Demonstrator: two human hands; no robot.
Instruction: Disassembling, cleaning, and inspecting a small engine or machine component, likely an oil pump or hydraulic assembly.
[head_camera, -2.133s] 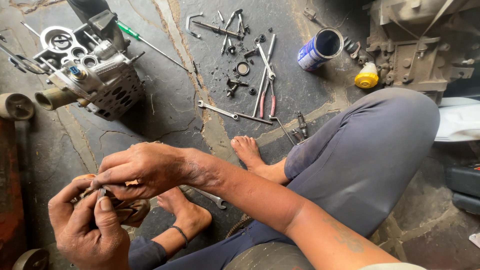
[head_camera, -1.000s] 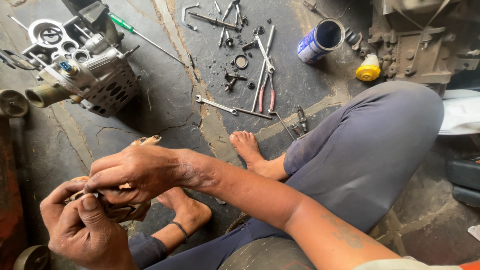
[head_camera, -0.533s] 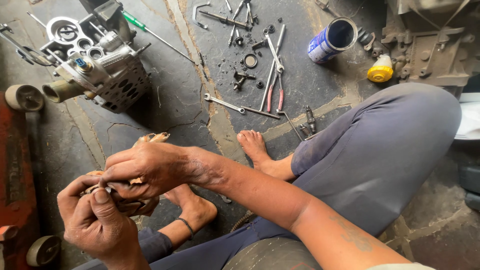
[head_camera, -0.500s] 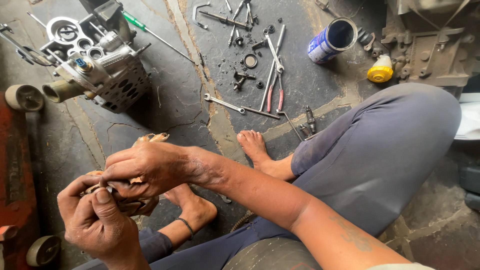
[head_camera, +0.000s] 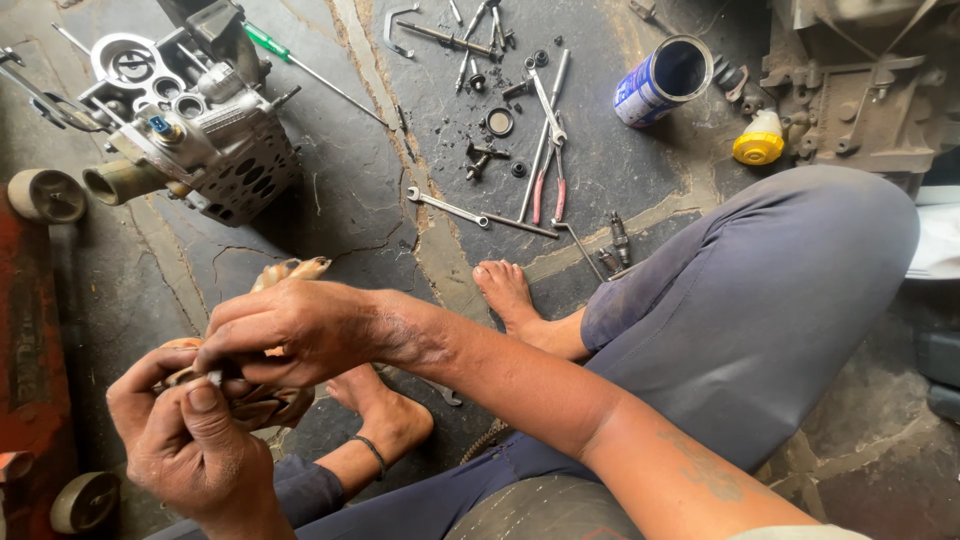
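Note:
My left hand (head_camera: 185, 450) is low at the left, its thumb and fingers pinched on a small pale metal part (head_camera: 214, 378). Crossing in from the right, my right hand (head_camera: 290, 330) lies over it, fingers closed on the same part. Most of the part is hidden between the fingers. Under the hands is a tan, worn object (head_camera: 288, 270), only partly visible. My bare feet (head_camera: 505, 290) rest on the floor beside it.
A grey engine cylinder head (head_camera: 190, 125) lies at the upper left. Wrenches, red-handled pliers (head_camera: 548, 185), a green screwdriver (head_camera: 300, 60), small washers, a blue-and-white can (head_camera: 660, 80) and a yellow-capped bottle (head_camera: 758, 140) are spread over the dark stone floor. A red jack (head_camera: 30, 330) runs along the left edge.
Both hands have stayed pressed together on the small part, with the fingers shifting slightly. The view has drifted, so the floor items sit a little differently in the frame.

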